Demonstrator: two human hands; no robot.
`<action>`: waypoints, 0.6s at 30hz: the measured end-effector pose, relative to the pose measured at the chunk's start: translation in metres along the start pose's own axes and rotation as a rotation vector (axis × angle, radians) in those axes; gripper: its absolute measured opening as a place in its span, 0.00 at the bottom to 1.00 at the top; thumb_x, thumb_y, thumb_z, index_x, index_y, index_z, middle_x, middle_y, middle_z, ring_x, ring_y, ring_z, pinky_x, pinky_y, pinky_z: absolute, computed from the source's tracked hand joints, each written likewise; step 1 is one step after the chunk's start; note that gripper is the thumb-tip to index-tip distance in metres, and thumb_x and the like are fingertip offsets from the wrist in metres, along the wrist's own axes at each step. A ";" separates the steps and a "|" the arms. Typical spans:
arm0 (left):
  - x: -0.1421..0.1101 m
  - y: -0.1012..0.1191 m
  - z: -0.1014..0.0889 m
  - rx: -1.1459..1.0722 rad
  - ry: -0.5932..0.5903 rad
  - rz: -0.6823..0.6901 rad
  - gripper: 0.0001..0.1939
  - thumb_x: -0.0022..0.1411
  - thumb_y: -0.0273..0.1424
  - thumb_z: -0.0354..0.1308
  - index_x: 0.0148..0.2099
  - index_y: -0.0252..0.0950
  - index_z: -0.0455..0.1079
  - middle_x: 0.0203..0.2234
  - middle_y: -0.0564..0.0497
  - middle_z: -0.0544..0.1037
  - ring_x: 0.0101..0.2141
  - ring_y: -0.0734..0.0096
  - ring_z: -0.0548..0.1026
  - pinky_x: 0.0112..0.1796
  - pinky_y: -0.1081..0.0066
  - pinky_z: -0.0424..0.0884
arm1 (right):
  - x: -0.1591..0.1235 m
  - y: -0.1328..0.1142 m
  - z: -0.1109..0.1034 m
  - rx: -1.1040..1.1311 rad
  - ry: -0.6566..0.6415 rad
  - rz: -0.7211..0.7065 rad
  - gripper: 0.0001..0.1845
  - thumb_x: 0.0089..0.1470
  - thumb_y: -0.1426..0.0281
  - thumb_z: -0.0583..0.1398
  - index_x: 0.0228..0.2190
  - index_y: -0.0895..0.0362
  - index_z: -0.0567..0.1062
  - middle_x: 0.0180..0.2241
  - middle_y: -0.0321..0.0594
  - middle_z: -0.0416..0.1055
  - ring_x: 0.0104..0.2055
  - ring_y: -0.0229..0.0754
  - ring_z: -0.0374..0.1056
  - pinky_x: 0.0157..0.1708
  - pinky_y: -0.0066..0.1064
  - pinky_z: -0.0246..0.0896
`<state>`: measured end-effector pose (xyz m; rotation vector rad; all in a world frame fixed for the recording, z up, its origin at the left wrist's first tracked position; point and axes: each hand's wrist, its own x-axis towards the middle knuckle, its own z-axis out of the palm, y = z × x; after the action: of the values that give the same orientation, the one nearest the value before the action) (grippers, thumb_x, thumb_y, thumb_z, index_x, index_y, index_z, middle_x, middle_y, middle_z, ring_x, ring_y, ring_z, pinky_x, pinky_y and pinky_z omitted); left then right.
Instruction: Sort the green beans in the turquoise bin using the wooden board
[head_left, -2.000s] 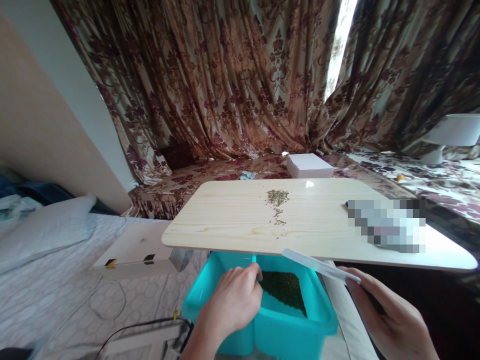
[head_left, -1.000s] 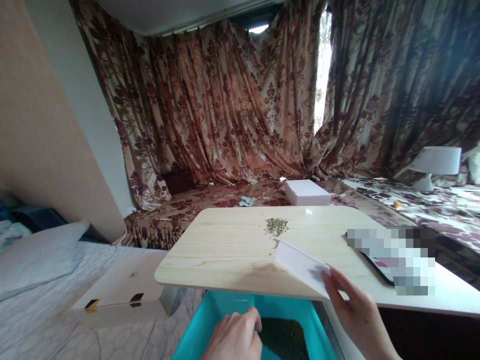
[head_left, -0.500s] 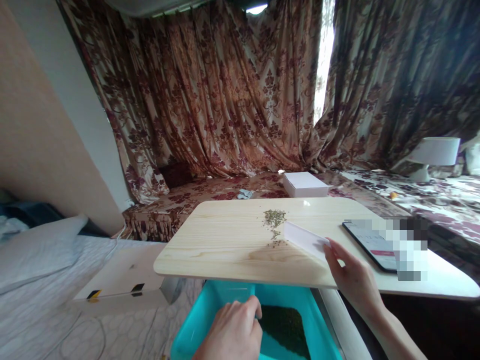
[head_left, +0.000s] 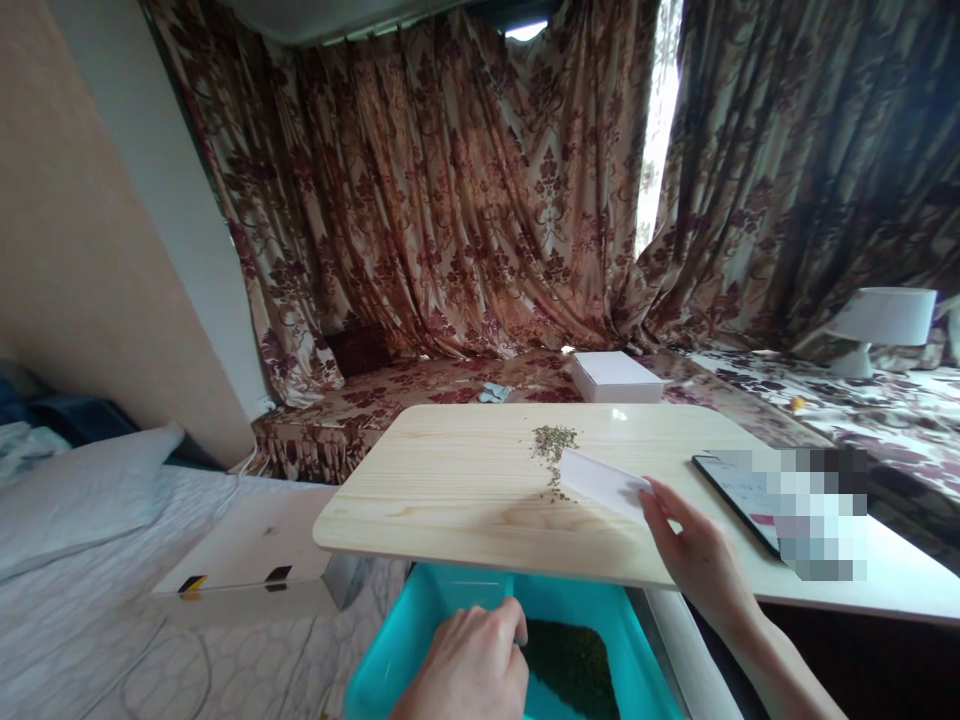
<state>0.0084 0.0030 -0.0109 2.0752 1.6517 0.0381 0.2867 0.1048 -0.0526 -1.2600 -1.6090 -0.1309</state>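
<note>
My right hand (head_left: 694, 545) pinches a folded-looking white card (head_left: 604, 482) by its near end, above the pale wooden tabletop (head_left: 442, 490). The card's far end touches or nearly touches loose greenish-brown dried bits (head_left: 555, 440), which lie in a small heap with a thin trail toward me. My left hand (head_left: 476, 660) is closed, knuckles up, over a teal plastic bin (head_left: 405, 620) below the table's front edge. What its fingers grip is hidden. Dark green crumbly matter (head_left: 574, 665) lies in the bin, right of that hand.
A tablet (head_left: 739, 495), partly blurred out, lies on the table's right side. A white box (head_left: 615, 375) stands behind the table. To the left, a long white box (head_left: 255, 550) rests on the bed (head_left: 82, 620). A white lamp (head_left: 889, 318) stands at far right.
The white card in my right hand has shifted slightly left, closer to the dried bits. My left hand stays over the bin. The whole view has shifted a little.
</note>
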 end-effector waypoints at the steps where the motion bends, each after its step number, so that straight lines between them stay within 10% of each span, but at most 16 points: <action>1: 0.000 0.000 -0.001 0.011 -0.008 0.013 0.21 0.67 0.24 0.43 0.53 0.39 0.73 0.47 0.43 0.80 0.49 0.54 0.75 0.52 0.61 0.67 | 0.001 0.001 0.002 0.004 -0.002 0.001 0.16 0.62 0.59 0.58 0.38 0.53 0.82 0.29 0.41 0.85 0.28 0.49 0.82 0.26 0.32 0.76; 18: -0.002 0.007 -0.006 -0.010 -0.021 -0.030 0.19 0.69 0.24 0.44 0.53 0.39 0.73 0.45 0.45 0.80 0.50 0.54 0.75 0.52 0.61 0.67 | -0.011 0.003 -0.003 0.157 0.009 0.085 0.15 0.61 0.57 0.59 0.36 0.53 0.81 0.29 0.40 0.84 0.28 0.44 0.81 0.27 0.26 0.75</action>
<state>0.0127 0.0025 -0.0023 2.0361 1.6670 0.0146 0.2902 0.0971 -0.0612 -1.2025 -1.5246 0.0424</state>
